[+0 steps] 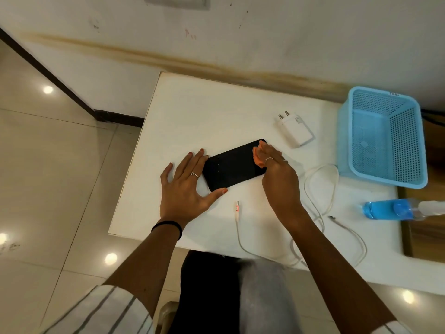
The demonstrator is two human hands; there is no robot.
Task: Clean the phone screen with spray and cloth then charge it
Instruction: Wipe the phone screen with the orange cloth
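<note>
A black phone point(232, 165) lies screen up on the white table point(199, 112). My left hand point(186, 186) rests flat at the phone's left end, fingers spread, thumb against its near edge. My right hand point(277, 169) presses a small orange cloth point(257, 157) onto the right end of the screen; most of the cloth is hidden under my fingers. A white charger plug point(294, 130) lies beyond the phone. A white cable point(320, 189) loops at the right, its connector end point(237, 209) near the front edge. The blue spray bottle point(395, 209) lies on its side at the far right.
A light blue perforated basket point(382, 133) stands at the table's right side, by the wall. The table's left edge drops to a tiled floor. My lap and a chair are below the front edge.
</note>
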